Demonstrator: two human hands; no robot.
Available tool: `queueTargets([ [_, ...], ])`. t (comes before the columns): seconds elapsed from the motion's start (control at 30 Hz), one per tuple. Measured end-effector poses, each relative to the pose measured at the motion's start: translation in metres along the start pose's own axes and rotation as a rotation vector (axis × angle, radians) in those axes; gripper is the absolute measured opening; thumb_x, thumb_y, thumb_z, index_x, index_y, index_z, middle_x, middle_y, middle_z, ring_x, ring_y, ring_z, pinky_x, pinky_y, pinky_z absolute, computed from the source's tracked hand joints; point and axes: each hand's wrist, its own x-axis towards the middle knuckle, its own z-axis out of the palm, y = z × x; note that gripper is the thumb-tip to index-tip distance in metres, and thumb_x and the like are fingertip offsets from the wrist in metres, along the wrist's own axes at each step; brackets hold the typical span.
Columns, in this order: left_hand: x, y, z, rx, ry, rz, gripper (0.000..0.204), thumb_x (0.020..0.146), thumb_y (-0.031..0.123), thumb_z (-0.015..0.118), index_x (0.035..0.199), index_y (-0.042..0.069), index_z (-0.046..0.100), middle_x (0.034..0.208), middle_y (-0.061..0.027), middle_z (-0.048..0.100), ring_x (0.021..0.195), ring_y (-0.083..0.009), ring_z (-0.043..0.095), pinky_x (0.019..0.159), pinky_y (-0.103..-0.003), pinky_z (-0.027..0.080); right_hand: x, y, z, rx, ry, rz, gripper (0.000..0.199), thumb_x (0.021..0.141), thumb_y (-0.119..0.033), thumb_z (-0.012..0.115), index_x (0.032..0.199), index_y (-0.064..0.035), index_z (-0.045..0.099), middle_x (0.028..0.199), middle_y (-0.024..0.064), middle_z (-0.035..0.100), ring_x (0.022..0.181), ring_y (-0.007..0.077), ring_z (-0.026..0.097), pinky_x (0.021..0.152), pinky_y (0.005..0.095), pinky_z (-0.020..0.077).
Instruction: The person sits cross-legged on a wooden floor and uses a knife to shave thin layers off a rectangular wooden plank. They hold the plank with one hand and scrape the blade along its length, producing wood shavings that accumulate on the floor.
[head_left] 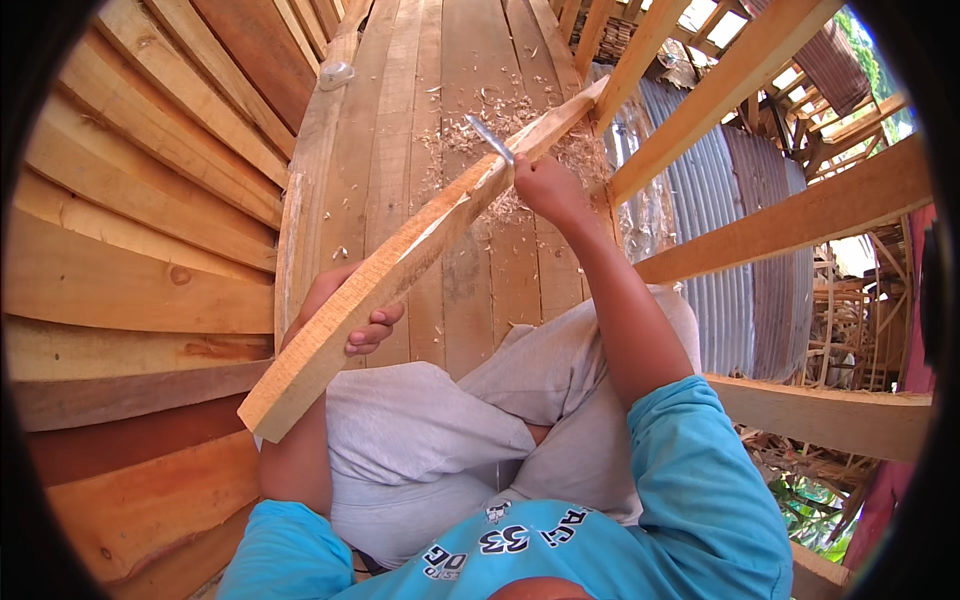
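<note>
My long, pale-brown wooden beam slants from near my left side to far ahead on the right. My left hand clasps its nearer part; my right hand, farther along, grips a narrow silver metal blade crosswise to its length.

The site is an open-sided woodworking area, indicated by shavings on the plank floor (upper centre), a partly shaved beam (centre), a board wall (left) and timber framing with corrugated metal sheets beyond (right).
</note>
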Motion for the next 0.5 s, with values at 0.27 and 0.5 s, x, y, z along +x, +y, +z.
queueTargets([
  [0.27,0.005,0.000,-0.005,0.043,0.004,-0.014,0.053,0.107,0.046,0.020,0.134,0.008,0.046,0.073,-0.0121,0.046,0.041,-0.0143,0.048,0.029,-0.026,0.040,-0.001,0.004,0.012,-0.005,0.092,-0.037,0.060,0.100,-0.045,0.041,0.082,0.0050,0.069,0.086,0.0293,0.068,0.091,0.0445,0.067,0.084,0.0501,0.0496],
  [0.5,0.001,-0.001,-0.009,0.002,-0.044,-0.008,0.047,0.107,0.041,0.024,0.131,0.007,0.047,0.074,-0.0111,0.047,0.042,-0.0156,0.048,0.032,-0.027,0.042,-0.045,-0.029,0.006,0.018,-0.025,-0.062,0.053,0.099,-0.037,0.040,0.090,0.0037,0.073,0.093,0.0259,0.071,0.093,0.0440,0.068,0.086,0.0523,0.0503],
])
